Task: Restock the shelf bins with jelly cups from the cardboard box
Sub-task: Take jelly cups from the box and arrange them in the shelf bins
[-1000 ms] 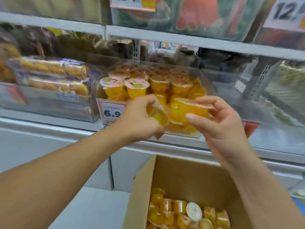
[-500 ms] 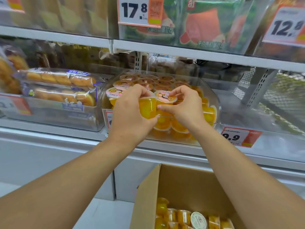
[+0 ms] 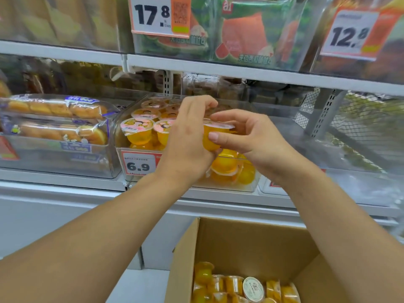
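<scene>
A clear shelf bin (image 3: 251,184) holds several yellow jelly cups (image 3: 137,131) with pink lids. My right hand (image 3: 247,138) pinches one yellow jelly cup (image 3: 211,136) by thumb and fingers over the bin's front. My left hand (image 3: 188,138) is curled against the same cup's left side and covers part of the bin; whether it holds a second cup is hidden. The open cardboard box (image 3: 240,243) sits below, with several more jelly cups (image 3: 236,287) in its bottom.
Packs of small buns (image 3: 59,119) fill the clear bin to the left. The bin to the right (image 3: 349,167) looks bare. A 6.9 price tag (image 3: 138,164) hangs on the jelly bin's front. The upper shelf (image 3: 218,68) carries watermelon-print packs and price tags.
Both hands rose from in front of the bin and came together over it. The cup in my right hand now sits upright at the bin's front.
</scene>
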